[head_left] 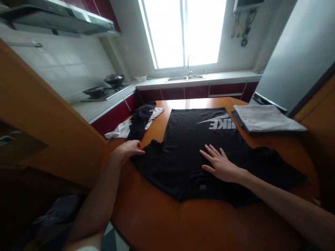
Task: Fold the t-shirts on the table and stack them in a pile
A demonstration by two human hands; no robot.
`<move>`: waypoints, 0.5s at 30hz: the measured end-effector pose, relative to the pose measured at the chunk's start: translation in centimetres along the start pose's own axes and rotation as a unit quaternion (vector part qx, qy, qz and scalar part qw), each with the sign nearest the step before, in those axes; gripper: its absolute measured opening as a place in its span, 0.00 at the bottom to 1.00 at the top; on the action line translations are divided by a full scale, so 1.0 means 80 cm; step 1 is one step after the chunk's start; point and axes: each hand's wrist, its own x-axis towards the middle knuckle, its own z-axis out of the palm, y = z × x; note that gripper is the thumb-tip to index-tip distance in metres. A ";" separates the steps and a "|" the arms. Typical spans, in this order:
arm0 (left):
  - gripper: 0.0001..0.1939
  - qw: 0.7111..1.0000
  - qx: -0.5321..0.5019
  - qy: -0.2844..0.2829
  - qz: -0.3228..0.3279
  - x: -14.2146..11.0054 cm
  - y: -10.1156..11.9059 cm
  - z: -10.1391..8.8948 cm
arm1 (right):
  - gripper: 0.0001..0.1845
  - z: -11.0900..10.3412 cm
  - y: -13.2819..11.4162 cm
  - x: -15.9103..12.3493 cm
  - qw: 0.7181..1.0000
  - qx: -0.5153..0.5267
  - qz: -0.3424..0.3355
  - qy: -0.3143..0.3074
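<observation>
A black T-shirt lies spread on the wooden table, its collar toward me and its white printed lettering upside down at the far end. My left hand is at the edge of the left sleeve, fingers curled in and closed on the fabric there. Flat on the middle of the shirt rests my right hand, fingers spread and holding nothing. Near the collar a small pale label shows. The right sleeve extends past my right forearm, which covers part of it.
Crumpled black and white clothes lie at the table's far left. A folded stack with white cloth on top sits at the far right. Beyond the round-edged table are a stove, a sink and a fridge.
</observation>
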 end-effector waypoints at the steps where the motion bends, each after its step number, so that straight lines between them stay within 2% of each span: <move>1: 0.22 1.000 0.013 -0.003 -0.001 -0.002 0.002 0.000 | 0.39 0.003 0.002 0.001 1.000 -0.001 0.000 0.002; 4: 0.19 0.999 0.042 -0.023 -0.014 -0.007 0.011 0.000 | 0.39 0.009 0.007 0.002 1.000 -0.005 0.000 0.007; 7: 0.16 0.998 0.027 -0.052 -0.014 -0.010 0.014 -0.002 | 0.39 0.011 0.008 0.002 1.000 -0.008 -0.005 0.010; 12: 0.19 0.989 -0.083 -0.114 0.046 -0.028 0.014 -0.016 | 0.38 0.011 0.008 0.001 1.000 -0.015 -0.009 0.014; 15: 0.22 0.967 -0.198 -0.131 0.096 -0.044 0.018 -0.028 | 0.38 0.014 0.010 0.002 1.000 -0.018 -0.014 0.021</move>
